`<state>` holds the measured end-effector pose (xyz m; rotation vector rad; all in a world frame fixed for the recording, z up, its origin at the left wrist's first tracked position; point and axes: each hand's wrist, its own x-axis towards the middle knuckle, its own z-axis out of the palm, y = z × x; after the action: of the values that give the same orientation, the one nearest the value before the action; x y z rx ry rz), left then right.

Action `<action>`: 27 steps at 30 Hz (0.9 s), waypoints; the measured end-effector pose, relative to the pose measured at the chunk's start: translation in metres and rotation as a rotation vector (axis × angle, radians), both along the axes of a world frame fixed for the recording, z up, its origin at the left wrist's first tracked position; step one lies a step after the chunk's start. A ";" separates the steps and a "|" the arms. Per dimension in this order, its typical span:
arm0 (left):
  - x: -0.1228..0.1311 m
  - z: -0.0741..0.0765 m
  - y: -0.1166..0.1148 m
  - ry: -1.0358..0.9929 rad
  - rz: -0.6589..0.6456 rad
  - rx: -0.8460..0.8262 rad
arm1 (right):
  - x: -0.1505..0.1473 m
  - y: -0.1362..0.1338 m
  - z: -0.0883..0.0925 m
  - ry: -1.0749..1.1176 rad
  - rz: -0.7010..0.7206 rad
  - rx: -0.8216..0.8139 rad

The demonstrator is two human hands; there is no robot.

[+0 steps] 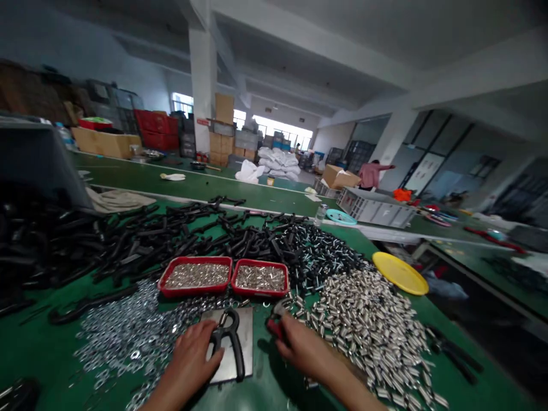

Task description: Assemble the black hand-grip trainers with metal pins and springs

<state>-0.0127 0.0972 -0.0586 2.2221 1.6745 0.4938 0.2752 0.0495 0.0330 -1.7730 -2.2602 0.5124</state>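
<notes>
A black clamp-like part (234,341) lies on a square metal plate (248,325) at the front middle. My left hand (194,351) wraps its fingers round the part's left side. Right of the plate, my right hand (295,342) is closed round a tool with a red handle (276,328); its metal head (279,309) points up and away from me. Small silver washers (124,325) are spread left of the plate. A heap of silver cylinders (368,319) lies to the right. Behind the plate stand two red trays, one (166,285) left and one (260,293) right, both filled with small metal pieces.
Black plastic parts (171,234) pile up at the back left, and dark screws (321,251) behind the cylinders. A yellow lid (400,274) and black pliers (456,354) lie at the right. Farther back are a grey crate (377,211) and a person in pink (370,174).
</notes>
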 end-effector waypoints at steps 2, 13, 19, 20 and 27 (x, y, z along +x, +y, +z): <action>-0.007 0.012 -0.005 -0.068 -0.043 -0.035 | 0.007 0.007 0.008 0.140 -0.030 0.070; -0.017 0.023 -0.008 -0.267 -0.066 -0.111 | -0.088 0.056 -0.029 1.022 -0.230 -0.014; -0.021 0.021 -0.004 -0.285 -0.102 -0.121 | -0.116 0.067 -0.051 1.015 -0.174 -0.045; -0.021 0.022 -0.002 -0.284 -0.116 -0.133 | -0.116 0.068 -0.053 1.015 -0.176 -0.053; -0.024 0.036 0.005 -0.288 -0.169 -0.211 | -0.111 0.068 -0.056 1.080 -0.199 -0.075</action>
<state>-0.0369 0.1025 -0.0228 2.0089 1.3160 0.5372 0.1639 0.1179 -0.0228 -1.2223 -1.3037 1.1573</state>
